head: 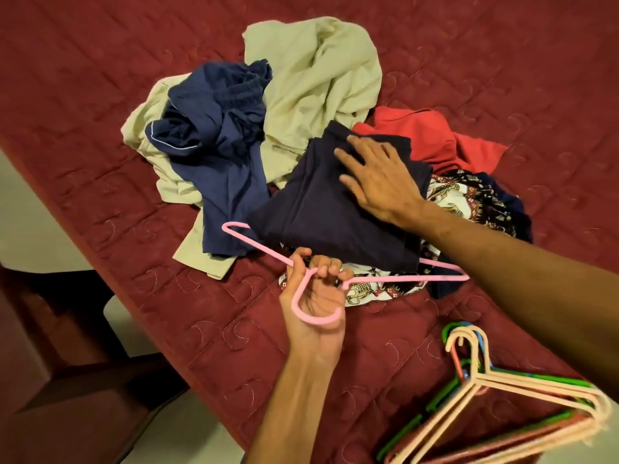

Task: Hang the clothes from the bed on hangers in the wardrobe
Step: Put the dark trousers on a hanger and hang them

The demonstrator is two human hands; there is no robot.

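A heap of clothes lies on the dark red quilted bed [100, 78]. A folded dark navy garment [321, 216] sits at its front, and my right hand [375, 175] rests flat on it with the fingers spread. My left hand [315, 303] is shut on the neck of a pink hanger [402, 278], whose arms reach under the navy garment's near edge. Behind are blue shorts [214, 135], a cream cloth [318, 78] and a red garment [432, 135]. A patterned black and white cloth [475, 199] lies under the navy one.
A stack of several plastic hangers [509, 396], cream, green, red and blue, lies at the bed's near right corner. To the left the bed edge drops to a pale floor [33, 229] and dark wooden furniture [67, 363]. No wardrobe is in view.
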